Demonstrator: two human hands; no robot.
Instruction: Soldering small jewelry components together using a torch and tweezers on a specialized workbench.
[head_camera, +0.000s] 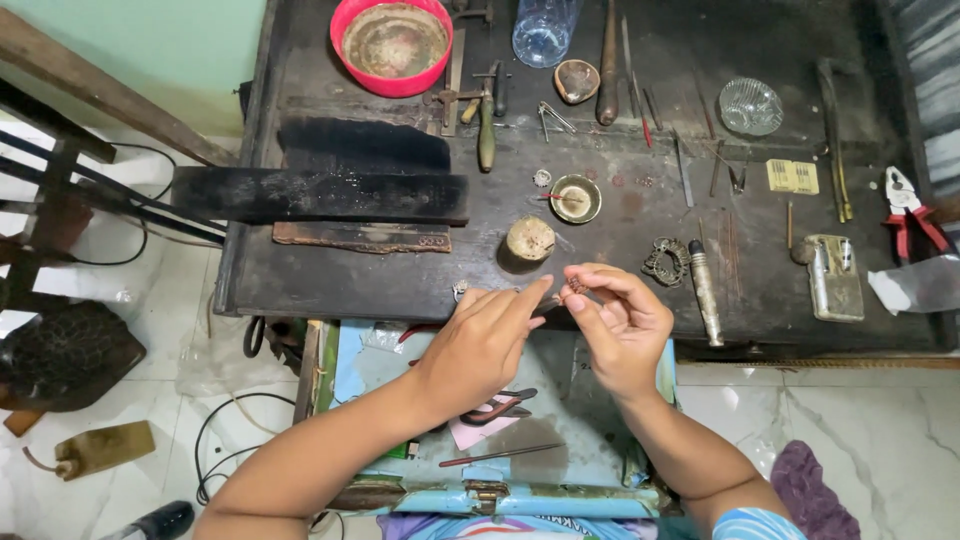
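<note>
Nearby, red-rimmed bowl (392, 45), murky inside.

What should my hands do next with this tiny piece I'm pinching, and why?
Probably keep the right hand pinching the small metal piece steady while the left hand works it with its fingertips. Both hands meet on it above the front edge of the dark workbench, and neither holds a tool.

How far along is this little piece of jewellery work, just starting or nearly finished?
Hard to say exactly. An ornate metal piece already lies shaped on the dark workbench. In hand: the left hand and right hand pinch a tiny metal part between the fingers; it is too small to tell its state. The pliers and small bowl lie untouched, so more work seems left.
</note>
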